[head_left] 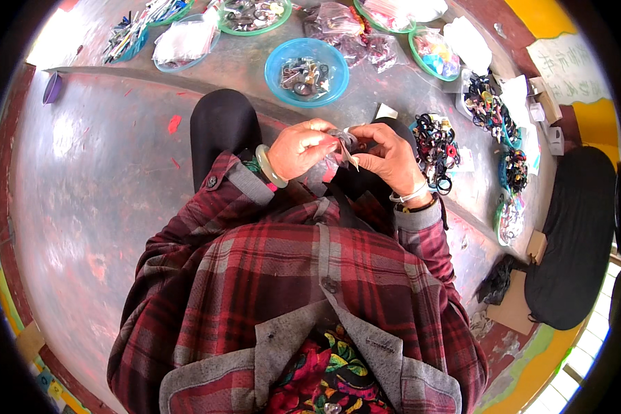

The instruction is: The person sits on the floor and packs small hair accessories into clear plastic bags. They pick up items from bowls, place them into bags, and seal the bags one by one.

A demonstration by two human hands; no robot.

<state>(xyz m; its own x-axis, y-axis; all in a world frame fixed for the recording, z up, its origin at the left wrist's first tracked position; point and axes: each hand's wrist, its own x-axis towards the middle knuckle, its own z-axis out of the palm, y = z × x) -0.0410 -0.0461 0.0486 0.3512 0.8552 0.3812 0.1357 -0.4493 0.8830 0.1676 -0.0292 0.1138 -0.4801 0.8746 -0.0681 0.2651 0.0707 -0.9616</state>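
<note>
The plastic bowl [306, 71] is looking smooth and glossy, the floor [96, 179] is showing worn, scuffed paint, and the shirt [310, 276] is looking like soft woven cloth.

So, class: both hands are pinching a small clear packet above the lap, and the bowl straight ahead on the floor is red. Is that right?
Not quite. The bowl is blue, not red, as the head view shows. The rest stands: the left hand and right hand both pinch the small clear packet above the lap.
</note>
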